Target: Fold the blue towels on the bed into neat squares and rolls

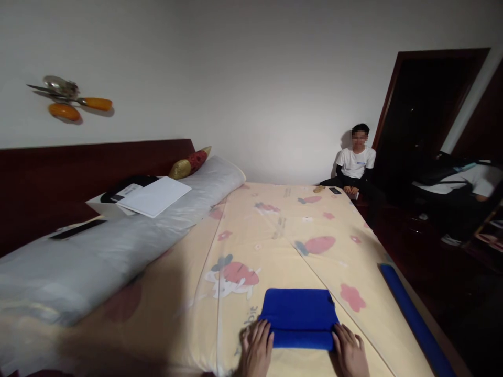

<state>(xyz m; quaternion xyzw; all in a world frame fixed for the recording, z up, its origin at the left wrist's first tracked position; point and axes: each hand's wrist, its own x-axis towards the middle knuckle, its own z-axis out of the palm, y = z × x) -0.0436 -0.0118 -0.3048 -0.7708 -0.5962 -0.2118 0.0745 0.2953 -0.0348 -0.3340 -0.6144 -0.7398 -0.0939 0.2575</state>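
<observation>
Bottom edge crops left hand (256,350) and right hand (350,355).

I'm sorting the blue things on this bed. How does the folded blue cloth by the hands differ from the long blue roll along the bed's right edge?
The folded blue cloth is a flat, broad rectangle; the long blue roll is a narrow tube. The cloth lies on the sheet with the left hand and right hand at its near corners; the roll lies untouched along the edge. Both are deep blue.
</observation>
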